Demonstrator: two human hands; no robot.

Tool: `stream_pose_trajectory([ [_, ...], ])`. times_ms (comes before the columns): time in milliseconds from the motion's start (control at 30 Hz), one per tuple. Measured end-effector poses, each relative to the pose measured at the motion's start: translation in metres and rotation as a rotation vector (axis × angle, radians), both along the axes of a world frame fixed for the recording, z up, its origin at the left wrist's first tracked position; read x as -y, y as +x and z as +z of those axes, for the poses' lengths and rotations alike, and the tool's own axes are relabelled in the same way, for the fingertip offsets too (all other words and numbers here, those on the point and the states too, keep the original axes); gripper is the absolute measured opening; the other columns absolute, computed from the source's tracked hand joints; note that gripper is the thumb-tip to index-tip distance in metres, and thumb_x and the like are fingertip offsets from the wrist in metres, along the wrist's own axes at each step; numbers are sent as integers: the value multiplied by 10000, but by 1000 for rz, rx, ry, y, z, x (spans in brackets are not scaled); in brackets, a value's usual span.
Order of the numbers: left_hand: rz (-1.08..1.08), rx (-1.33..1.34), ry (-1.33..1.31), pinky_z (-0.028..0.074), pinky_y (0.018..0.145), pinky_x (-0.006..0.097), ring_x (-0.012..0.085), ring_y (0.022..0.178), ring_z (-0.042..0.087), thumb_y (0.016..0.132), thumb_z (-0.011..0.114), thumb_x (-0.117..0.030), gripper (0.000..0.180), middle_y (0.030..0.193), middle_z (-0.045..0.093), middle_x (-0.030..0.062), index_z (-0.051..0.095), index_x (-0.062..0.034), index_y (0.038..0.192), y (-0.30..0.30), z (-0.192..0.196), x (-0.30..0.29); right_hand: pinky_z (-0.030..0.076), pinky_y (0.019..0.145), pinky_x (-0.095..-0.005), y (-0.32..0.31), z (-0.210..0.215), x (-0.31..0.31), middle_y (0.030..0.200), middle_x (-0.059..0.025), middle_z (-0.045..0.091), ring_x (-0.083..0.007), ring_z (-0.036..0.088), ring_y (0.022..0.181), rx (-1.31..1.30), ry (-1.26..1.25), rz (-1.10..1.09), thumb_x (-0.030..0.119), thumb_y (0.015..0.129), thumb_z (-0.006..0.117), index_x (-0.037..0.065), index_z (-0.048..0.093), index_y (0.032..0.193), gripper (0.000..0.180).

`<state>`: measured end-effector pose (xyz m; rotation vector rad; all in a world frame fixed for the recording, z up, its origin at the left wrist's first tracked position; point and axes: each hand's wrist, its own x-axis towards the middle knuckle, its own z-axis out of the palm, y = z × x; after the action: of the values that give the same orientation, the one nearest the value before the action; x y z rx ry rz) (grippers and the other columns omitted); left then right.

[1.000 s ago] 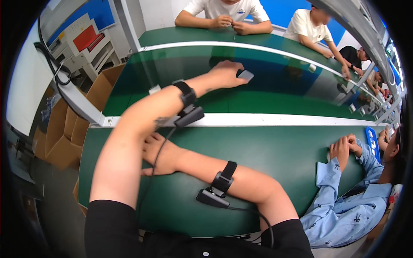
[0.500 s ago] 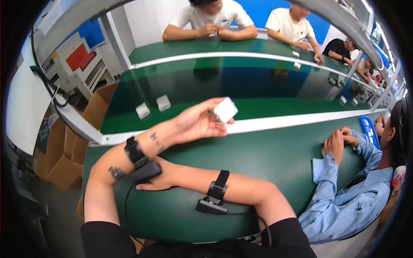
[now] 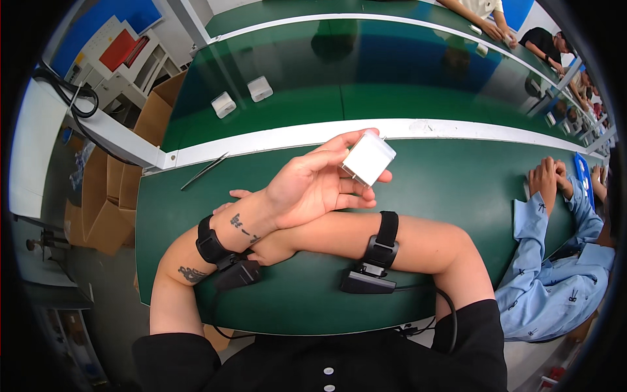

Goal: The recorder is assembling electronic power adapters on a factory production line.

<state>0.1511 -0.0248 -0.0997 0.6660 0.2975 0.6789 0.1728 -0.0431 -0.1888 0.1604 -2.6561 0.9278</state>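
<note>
A white block-shaped plug adapter (image 3: 369, 159) with small metal pins is in my left hand (image 3: 310, 179), palm up, thumb and fingers closed around its edges above the green table. My right forearm crosses beneath the left one. My right hand (image 3: 274, 247) lies partly hidden under my left forearm; a few fingertips stick out beyond it, fingers stretched, and I see nothing in them. Beyond those fingertips, silver tweezers (image 3: 204, 172) rest on the table near the white rail.
Behind the white rail (image 3: 287, 136), two white adapters, one left (image 3: 223, 104) and one right (image 3: 260, 89), stand on a green surface. Cardboard boxes (image 3: 111, 196) are at the left. A co-worker in a blue shirt (image 3: 555, 287) sits at the right beside a blue tray (image 3: 583, 176).
The view has tilted down, bringing the tweezers into sight. My right hand has slid farther under my left forearm, fingertips now showing past it. The adapter stays in my left hand, turned slightly.
</note>
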Motion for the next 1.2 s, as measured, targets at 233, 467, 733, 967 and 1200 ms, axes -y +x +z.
stream_pose_trajectory([
  [233,-15,-57,83,493,919,407,236,967,604,1012,361,-250,496,1272,498,247,211,-131,1469,3,5,2,60,1164,-518,2,1,1,1426,-36,416,-257,242,1393,4,-62,10,359,848,539,201,460,1362,543],
  [467,138,-293,244,536,839,319,185,1012,596,844,640,8,674,1297,482,193,307,-24,1428,6,6,6,68,1163,-514,-4,-8,-1,1422,-89,388,-254,253,1385,16,-75,-5,352,832,550,158,423,1376,591],
  [733,228,-487,387,519,745,245,106,861,597,827,690,-14,369,1034,622,81,559,24,1170,6,3,6,73,1169,-487,6,7,-1,1451,-85,364,-234,237,1395,-41,-20,-48,352,833,537,133,393,1403,628],
  [967,160,-780,566,482,784,244,108,977,540,839,648,-27,405,1125,584,72,541,5,1229,12,3,7,101,1162,-477,4,1,-1,1431,-73,391,-217,270,1375,-102,77,-90,344,780,587,141,424,1384,657],
  [1200,34,-996,978,462,880,306,236,1204,413,845,585,-38,478,1422,440,85,506,-79,1314,8,2,10,114,1154,-468,-2,2,1,1404,-72,416,-210,321,1334,-176,-49,-72,334,705,632,137,469,1341,686],
])
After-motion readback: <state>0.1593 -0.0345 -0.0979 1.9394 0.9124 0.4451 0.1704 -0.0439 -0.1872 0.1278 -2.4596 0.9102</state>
